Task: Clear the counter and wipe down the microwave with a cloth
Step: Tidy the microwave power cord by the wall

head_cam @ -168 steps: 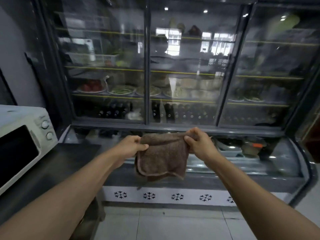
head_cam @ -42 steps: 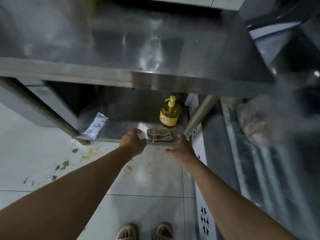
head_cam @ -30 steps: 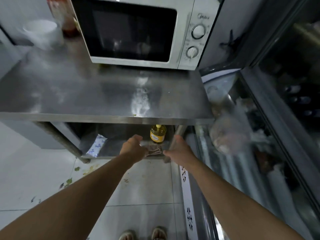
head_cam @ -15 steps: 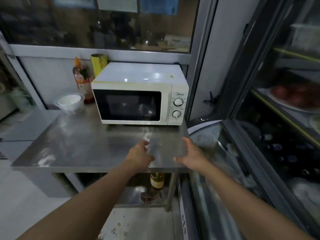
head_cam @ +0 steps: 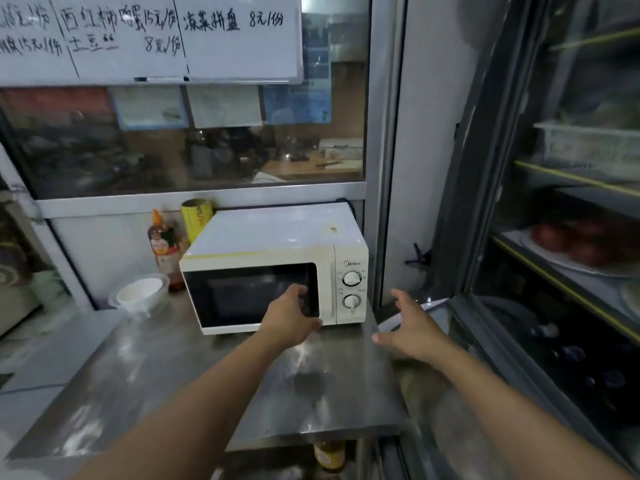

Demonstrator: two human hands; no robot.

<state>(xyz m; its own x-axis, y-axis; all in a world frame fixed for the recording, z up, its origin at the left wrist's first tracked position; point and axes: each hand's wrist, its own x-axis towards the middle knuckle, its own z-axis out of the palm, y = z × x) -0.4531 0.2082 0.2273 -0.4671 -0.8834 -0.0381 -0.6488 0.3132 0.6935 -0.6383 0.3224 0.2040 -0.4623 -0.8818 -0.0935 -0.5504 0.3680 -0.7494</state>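
While two hands [head_cam: 291, 320] [head_cam: 412, 327] reach, fingers [head_cam: 398, 295] spread, one microwave [head_cam: 277, 268] bears two knobs [head_cam: 351, 278].

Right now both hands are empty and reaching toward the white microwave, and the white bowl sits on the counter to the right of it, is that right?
Not quite. The head view shows the white bowl on the counter to the left of the microwave, not the right. The rest holds: left hand and right hand are empty, reaching toward it.
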